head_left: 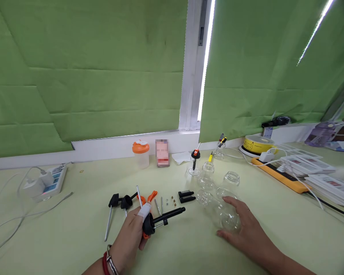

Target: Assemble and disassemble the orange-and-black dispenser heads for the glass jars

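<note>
My left hand (134, 225) is closed round a black cap assembly (167, 216) with a long black tube, a thin metal rod and orange trim. The tube points right. My right hand (243, 229) curls round the rounded end of a clear glass bottle (220, 212), which lies low over the table. Left of my left hand are black caps with metal rods (114, 200). Beyond it lie orange clips (151, 196), loose metal pins (158, 206), tiny brown bits (173, 200) and black spring pieces (186, 196).
More glass bottles (231, 178) stand beyond my right hand. Behind are a glass with a black-and-orange cap assembly (194, 162), an orange-lidded cup (141, 154) and a phone (162, 153). An orange power strip (286, 177) and white stacks (329, 187) sit right; cables (20, 221) run left.
</note>
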Demonstrator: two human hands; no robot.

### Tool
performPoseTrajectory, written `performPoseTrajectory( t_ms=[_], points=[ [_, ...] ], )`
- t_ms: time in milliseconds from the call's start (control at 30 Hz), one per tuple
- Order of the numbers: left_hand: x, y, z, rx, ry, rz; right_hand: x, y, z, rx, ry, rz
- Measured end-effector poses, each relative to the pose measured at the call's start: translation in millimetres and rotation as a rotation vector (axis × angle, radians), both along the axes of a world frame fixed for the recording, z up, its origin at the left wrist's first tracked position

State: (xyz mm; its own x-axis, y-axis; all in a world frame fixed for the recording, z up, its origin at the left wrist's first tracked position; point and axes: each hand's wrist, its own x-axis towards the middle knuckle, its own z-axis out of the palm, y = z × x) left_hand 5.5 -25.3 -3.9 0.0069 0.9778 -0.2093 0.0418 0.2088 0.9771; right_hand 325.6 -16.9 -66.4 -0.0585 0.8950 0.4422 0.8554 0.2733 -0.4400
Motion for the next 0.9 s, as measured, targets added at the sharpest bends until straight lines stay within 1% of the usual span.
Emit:
performPoseTrajectory(
  t_ms=[67,133,267,333,433,600,667,800,900],
  points=[
    [0.3,-0.3,0.1,0.001,0.010,0.003,1.5,5.1,0.6,0.043,-0.006,-0.037],
    [0.5,-0.5,0.6,-0.006,0.020,0.000,3.1,9.2,0.9,0.046,0.013,-0.065],
    [0.8,-0.5,2.6,-0.010,0.033,-0.009,5.3,11.4,-0.7,-0.077,0.119,-0.076],
    [1.0,-0.7,3.6,-0.003,0.040,-0.015,5.5,12.2,-2.6,-0.104,0.126,-0.083],
    [1.3,-1.5,4.5,-0.003,0.060,-0.028,6.1,17.3,-5.7,-0.071,0.027,-0.112],
    [2.2,-2.6,4.5,-0.025,0.062,-0.029,9.1,33.8,-8.5,-0.021,-0.139,-0.205],
    [2.4,-2.5,4.1,-0.028,0.074,-0.023,10.7,41.7,-10.6,0.002,-0.168,-0.222],
    [2.0,-1.6,2.1,-0.020,0.075,-0.053,13.1,55.4,-16.2,0.032,-0.187,-0.242],
    [1.4,-1.1,0.4,-0.033,0.080,-0.059,11.9,55.9,-14.6,0.074,-0.188,-0.276]
  ],
)
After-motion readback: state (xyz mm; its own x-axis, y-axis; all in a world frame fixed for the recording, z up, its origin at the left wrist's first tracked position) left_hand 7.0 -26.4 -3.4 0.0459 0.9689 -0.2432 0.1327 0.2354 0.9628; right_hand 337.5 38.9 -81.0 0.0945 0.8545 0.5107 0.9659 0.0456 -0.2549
